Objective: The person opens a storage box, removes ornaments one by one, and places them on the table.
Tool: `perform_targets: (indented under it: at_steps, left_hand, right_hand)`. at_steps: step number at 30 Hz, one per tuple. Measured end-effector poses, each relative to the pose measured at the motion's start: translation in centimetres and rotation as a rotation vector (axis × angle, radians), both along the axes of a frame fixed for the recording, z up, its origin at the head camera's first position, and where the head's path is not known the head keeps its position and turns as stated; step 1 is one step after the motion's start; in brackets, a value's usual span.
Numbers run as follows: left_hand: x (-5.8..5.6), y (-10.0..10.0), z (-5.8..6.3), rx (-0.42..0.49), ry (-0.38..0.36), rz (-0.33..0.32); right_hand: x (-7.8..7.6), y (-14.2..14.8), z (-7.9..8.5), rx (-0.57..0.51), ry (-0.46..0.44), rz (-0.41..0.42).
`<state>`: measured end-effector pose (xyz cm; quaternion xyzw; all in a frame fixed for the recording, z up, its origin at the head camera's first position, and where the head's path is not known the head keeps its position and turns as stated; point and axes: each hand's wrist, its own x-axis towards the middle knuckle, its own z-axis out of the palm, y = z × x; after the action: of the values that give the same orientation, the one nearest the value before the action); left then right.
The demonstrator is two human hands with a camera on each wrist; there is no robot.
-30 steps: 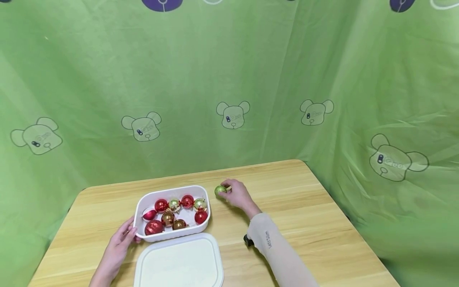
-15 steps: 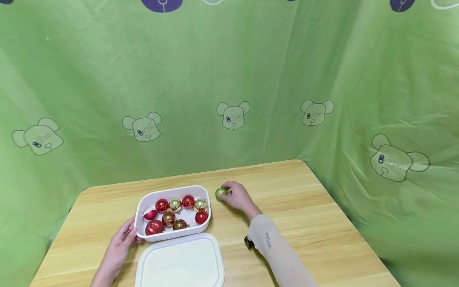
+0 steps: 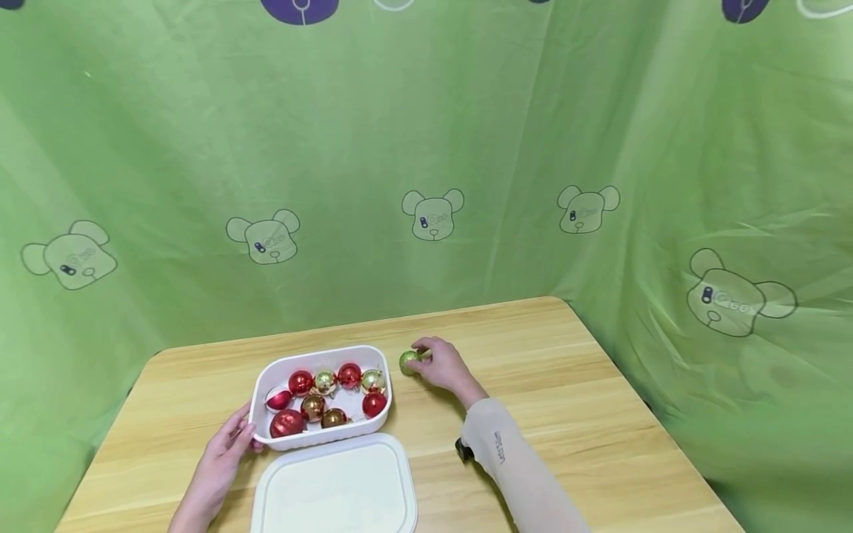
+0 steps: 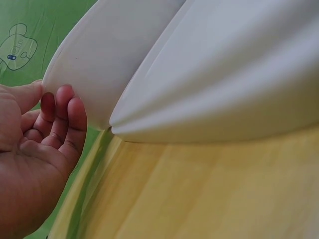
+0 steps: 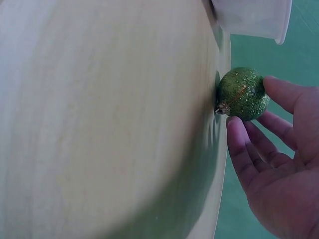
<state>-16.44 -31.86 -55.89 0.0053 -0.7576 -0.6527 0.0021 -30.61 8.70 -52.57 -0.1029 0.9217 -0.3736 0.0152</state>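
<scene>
A white plastic box stands on the table with several red, gold and brown Christmas baubles inside, among them a glittery red bauble. My left hand holds the box's left front corner; in the left wrist view its thumb meets the rim and its curled fingers lie against the outer wall. To the right of the box, my right hand pinches a glittery green bauble between thumb and fingers. The bauble is at or very close to the tabletop; whether it touches is hard to tell.
A white lid lies flat in front of the box, close to its front wall. The wooden table extends to the right. Green curtains with bear-head prints hang behind and beside it.
My right hand has shifted slightly toward me with the green bauble, then stayed nearly still. The left hand and the box have kept their places.
</scene>
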Motion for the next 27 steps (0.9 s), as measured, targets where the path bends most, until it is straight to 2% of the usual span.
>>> perform_targets:
  at_steps: [5, 11, 17, 23, 27]
  left_hand:
    - [0.0, 0.0, 0.0, -0.005, -0.005, 0.0]
    - [0.0, 0.0, 0.0, -0.002, -0.001, -0.002]
    - [0.0, 0.0, -0.1, -0.012, -0.001, 0.003]
    - [0.0, 0.0, 0.0, -0.023, 0.002, 0.005]
    - [0.0, 0.0, 0.1, -0.018, 0.002, 0.003]
  right_hand:
    - [0.0, 0.0, 0.5, 0.02, 0.037, -0.024]
    - [0.3, -1.1, 2.0, 0.001, 0.116, -0.002]
    - [1.3, -3.4, 3.4, -0.057, 0.128, 0.072]
    - [2.7, -6.6, 3.7, -0.071, 0.11, 0.166]
    - [4.0, -8.9, 3.7, -0.047, 0.099, 0.273]
